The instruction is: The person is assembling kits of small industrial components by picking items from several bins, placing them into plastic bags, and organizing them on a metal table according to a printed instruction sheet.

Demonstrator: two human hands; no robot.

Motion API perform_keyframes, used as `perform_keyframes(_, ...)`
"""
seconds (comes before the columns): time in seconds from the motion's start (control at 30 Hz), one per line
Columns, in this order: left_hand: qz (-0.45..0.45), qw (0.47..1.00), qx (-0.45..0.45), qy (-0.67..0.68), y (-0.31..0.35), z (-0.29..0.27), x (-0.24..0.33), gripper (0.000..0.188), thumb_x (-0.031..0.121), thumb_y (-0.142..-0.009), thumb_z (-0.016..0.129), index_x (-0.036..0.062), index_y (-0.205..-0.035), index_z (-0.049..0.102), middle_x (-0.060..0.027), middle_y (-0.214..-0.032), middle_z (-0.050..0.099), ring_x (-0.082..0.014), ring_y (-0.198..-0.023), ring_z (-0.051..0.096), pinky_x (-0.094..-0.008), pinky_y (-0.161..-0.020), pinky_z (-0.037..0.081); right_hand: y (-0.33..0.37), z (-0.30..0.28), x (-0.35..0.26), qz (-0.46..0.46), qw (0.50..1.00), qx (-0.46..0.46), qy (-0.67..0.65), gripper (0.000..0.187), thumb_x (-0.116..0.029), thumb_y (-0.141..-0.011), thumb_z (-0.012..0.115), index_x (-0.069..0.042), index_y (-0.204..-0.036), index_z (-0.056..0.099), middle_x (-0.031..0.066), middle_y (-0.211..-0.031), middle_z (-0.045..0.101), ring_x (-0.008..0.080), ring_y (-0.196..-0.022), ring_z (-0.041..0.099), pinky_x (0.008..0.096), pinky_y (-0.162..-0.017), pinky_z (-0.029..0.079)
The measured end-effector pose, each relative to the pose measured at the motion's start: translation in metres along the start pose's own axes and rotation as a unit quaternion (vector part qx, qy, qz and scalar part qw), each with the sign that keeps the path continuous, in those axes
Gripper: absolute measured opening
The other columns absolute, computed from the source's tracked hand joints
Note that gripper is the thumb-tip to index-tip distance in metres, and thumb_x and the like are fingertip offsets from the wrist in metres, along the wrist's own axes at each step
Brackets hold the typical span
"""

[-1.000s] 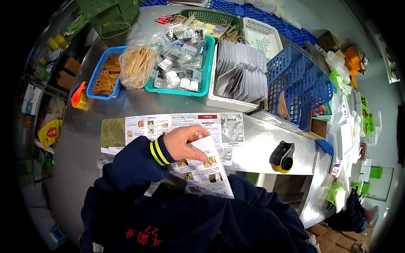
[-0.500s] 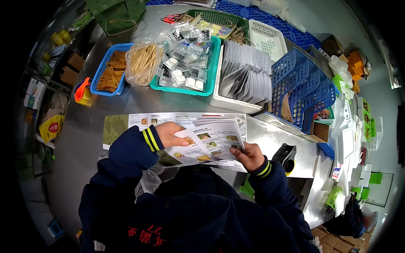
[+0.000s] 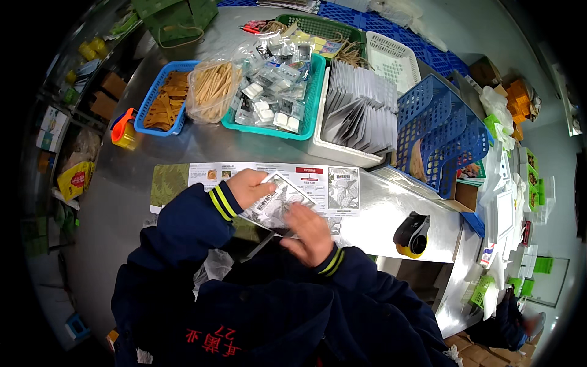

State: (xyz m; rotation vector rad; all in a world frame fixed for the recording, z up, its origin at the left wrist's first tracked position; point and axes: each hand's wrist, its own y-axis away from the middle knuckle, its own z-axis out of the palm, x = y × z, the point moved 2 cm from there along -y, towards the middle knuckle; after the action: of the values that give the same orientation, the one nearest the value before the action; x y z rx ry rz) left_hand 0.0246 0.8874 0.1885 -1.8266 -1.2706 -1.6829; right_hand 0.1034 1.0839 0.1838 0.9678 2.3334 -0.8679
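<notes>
My left hand (image 3: 247,188) is closed on a folded printed leaflet (image 3: 273,207), pinching its upper left edge. The leaflet's visible side carries a grey drawing and a barcode. My right hand (image 3: 310,235), partly blurred, lies at the leaflet's right side with its fingers stretched and the thumb apart. Beneath both hands, longer unfolded printed sheets (image 3: 202,173) lie along the table's near edge, with a green panel at the left end and a grey picture at the right. My hands and the leaflet hide their middle.
A white box (image 3: 348,154) of upright grey-white leaflets stands behind. Left of it are a teal basket (image 3: 269,130) of small packets, a bag of wooden sticks (image 3: 213,92), a blue basket (image 3: 179,125) of brown pieces and a tape roll (image 3: 125,136). A blue rack (image 3: 437,122) and black-yellow tape dispenser (image 3: 413,235) stand right.
The spread leaflet between my hands is now folded smaller, its grey drawing side showing. My right hand has moved left from the far right edge onto the folded leaflet.
</notes>
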Motion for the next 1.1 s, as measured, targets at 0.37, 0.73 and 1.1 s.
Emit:
perform_keyframes(0.37,0.045,0.989,-0.074,0.121,0.017,0.006,0.034,0.025,0.018,-0.077,0.067,-0.0022,-0.090,0.059,-0.0014,-0.071,0.058,-0.0049,-0.066,0.046,-0.0233,-0.059,0.040,-0.005,-0.045,0.060,0.289,0.913,0.186,-0.220,0.025,-0.017,-0.087,0.053,0.000,-0.068,0.053,0.0010,-0.056,0.048,0.0064,-0.051,0.041,0.0222,-0.046,0.033)
perform_keyframes(0.73,0.130,0.983,-0.022,0.131,0.003,0.027,0.040,0.069,0.015,-0.060,0.080,0.0065,-0.116,0.040,-0.0070,-0.100,0.051,-0.0137,-0.094,0.048,-0.0277,-0.080,0.039,0.021,0.018,-0.001,0.395,0.465,0.029,-0.792,0.031,-0.025,-0.092,0.039,-0.001,-0.088,0.058,0.0044,-0.076,0.057,0.0090,-0.068,0.050,0.0236,-0.063,0.041)
perform_keyframes(1.1,0.028,0.993,-0.006,0.111,-0.007,0.029,0.024,0.022,0.013,-0.070,0.072,0.0022,-0.078,0.054,0.0028,-0.067,0.051,-0.0046,-0.062,0.042,-0.0217,-0.056,0.037,-0.006,-0.029,0.030,0.430,0.617,-0.110,-0.650,0.038,-0.027,-0.093,0.034,0.002,-0.106,0.055,0.0067,-0.089,0.059,0.0107,-0.075,0.054,0.0235,-0.067,0.042)
